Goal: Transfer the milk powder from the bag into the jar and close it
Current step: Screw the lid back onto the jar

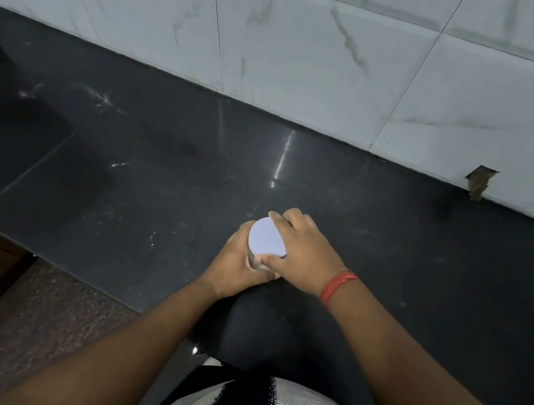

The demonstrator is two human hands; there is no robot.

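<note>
The right hand [299, 255] grips the white lid [267, 238] from above and the left hand [236, 266] wraps the jar [255, 262] beneath it, standing on the black counter [158, 187] near its front edge.

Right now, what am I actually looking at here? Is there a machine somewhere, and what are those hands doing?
There is no machine: a person wears a camera on the head, so the single picture looks down at their own arms. They stand at a dark stone counter against a white tiled wall. The left hand wraps around a small jar, mostly hidden by the fingers, while the right hand grips its pale lid from above. A red thread band circles the right wrist. No bag is in view.
</note>
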